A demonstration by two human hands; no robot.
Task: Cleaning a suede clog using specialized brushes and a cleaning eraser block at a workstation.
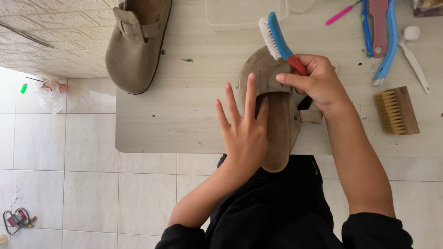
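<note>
A tan suede clog [272, 99] lies on the pale table [184, 110], its heel hanging over the near edge. My left hand [244, 127] rests flat on it with fingers spread, one finger tucked into the shoe's opening. My right hand [316, 80] grips the red and blue handle of a brush [277, 39] with white bristles, held over the clog's toe. A second matching clog [136, 44] sits at the table's far left.
A wooden scrub brush [397, 110] lies to the right, with several blue, pink and white tools [385, 37] beyond it. A clear plastic box [244, 11] stands at the back. A plastic bag [46, 90] and a small cable gadget [18, 217] lie on the tiled floor.
</note>
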